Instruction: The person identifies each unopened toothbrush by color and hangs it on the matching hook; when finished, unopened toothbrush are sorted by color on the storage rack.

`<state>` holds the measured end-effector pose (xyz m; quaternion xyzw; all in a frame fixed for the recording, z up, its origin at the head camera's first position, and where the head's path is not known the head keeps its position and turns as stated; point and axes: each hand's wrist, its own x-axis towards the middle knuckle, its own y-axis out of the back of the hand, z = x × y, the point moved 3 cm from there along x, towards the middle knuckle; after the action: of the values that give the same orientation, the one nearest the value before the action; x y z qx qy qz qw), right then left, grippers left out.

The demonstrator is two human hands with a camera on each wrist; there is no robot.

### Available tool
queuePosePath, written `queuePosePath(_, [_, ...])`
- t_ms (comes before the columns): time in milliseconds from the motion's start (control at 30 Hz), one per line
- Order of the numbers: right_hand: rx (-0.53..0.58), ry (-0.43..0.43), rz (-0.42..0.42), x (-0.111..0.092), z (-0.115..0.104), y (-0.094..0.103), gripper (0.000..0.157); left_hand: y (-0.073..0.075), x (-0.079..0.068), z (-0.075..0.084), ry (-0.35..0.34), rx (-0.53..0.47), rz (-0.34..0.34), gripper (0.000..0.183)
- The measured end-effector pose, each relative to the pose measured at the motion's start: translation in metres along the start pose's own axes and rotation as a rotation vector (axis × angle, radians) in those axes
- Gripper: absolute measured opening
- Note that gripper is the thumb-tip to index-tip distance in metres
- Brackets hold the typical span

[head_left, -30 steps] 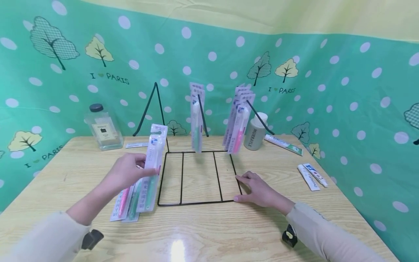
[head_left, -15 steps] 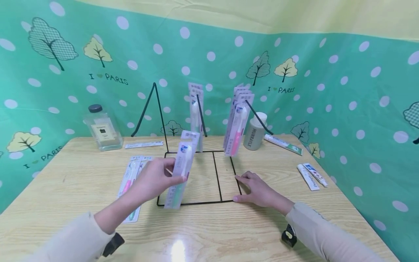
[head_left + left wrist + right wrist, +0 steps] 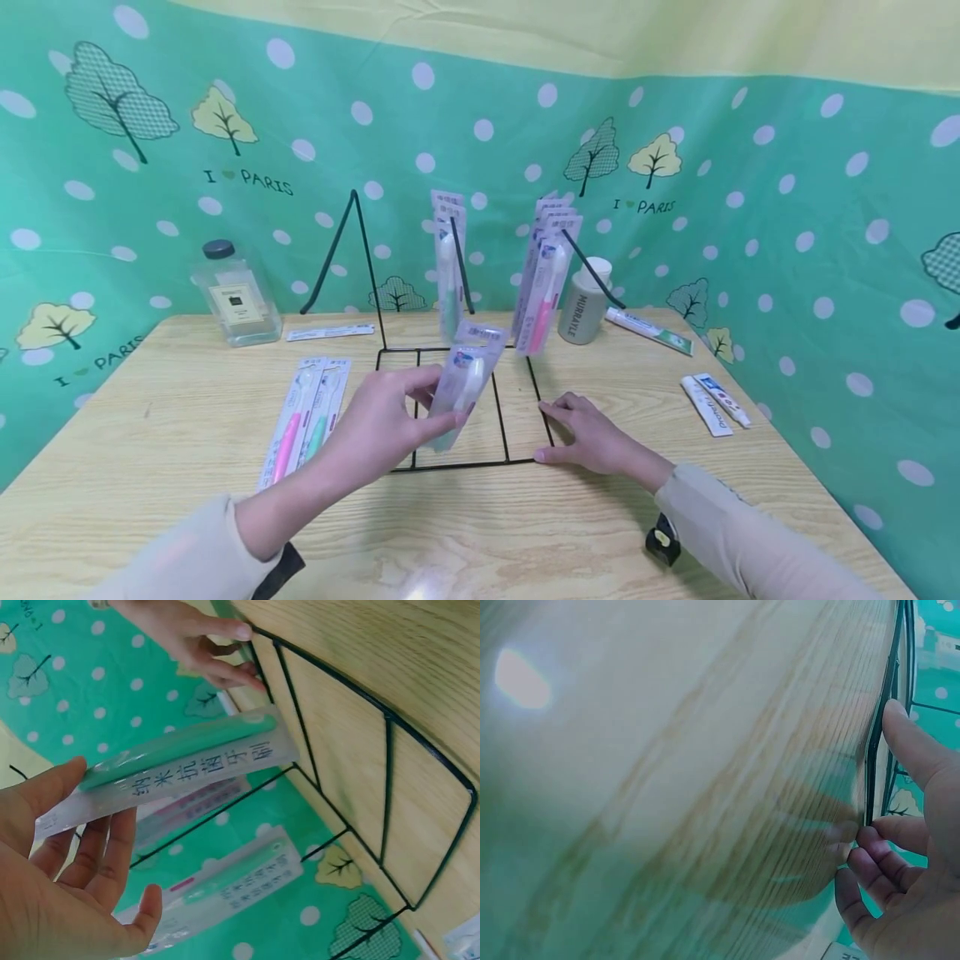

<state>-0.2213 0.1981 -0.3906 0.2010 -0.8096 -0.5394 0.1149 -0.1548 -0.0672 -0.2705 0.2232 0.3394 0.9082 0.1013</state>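
Observation:
My left hand (image 3: 375, 429) pinches a packaged toothbrush (image 3: 471, 375) with a green handle between thumb and fingers, tilted over the black wire rack (image 3: 499, 417). In the left wrist view the pack (image 3: 217, 754) points away from the palm. My right hand (image 3: 596, 440) holds the rack's front right corner, thumb at the front bar, fingers at the side bar. More packaged toothbrushes hang from the rack's middle hook (image 3: 448, 279) and, in a thicker stack, from its right hook (image 3: 553, 275). The left hook (image 3: 328, 254) is bare.
Two packaged toothbrushes, one pink (image 3: 288, 429) and one green (image 3: 322, 412), lie left of the rack. A clear bottle (image 3: 238, 300), a slim box (image 3: 330, 332) and a grey bottle (image 3: 583, 308) stand or lie behind. Toothpaste tubes (image 3: 651, 332) are at the right. A patterned curtain surrounds the table.
My left hand has carried the toothbrush rightward from beside the loose packs to over the rack, its top now tilting further right. My right hand stays at the corner.

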Motion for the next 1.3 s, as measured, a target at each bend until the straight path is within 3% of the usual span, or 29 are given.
queuePosePath(200, [-0.004,0.000,0.002,0.000,-0.002,0.001,0.083,0.007,0.002,0.009,-0.028,-0.067,0.063,0.029])
queuePosePath(533, [0.008,-0.007,-0.005,-0.001,-0.002,0.001,0.084,0.003,0.009,0.000,0.124,-0.187,0.010,0.031])
queuePosePath(800, [0.002,-0.021,0.000,0.000,-0.002,0.001,0.082,0.001,0.029,-0.019,0.222,-0.322,0.017,0.035])
queuePosePath(1000, [0.001,-0.015,-0.002,0.000,-0.001,0.001,0.082,-0.003,0.052,-0.035,0.205,-0.509,0.020,0.039])
queuePosePath(1300, [0.012,0.011,0.006,0.000,0.001,0.000,0.083,-0.003,0.080,-0.061,0.173,-0.583,0.090,0.038])
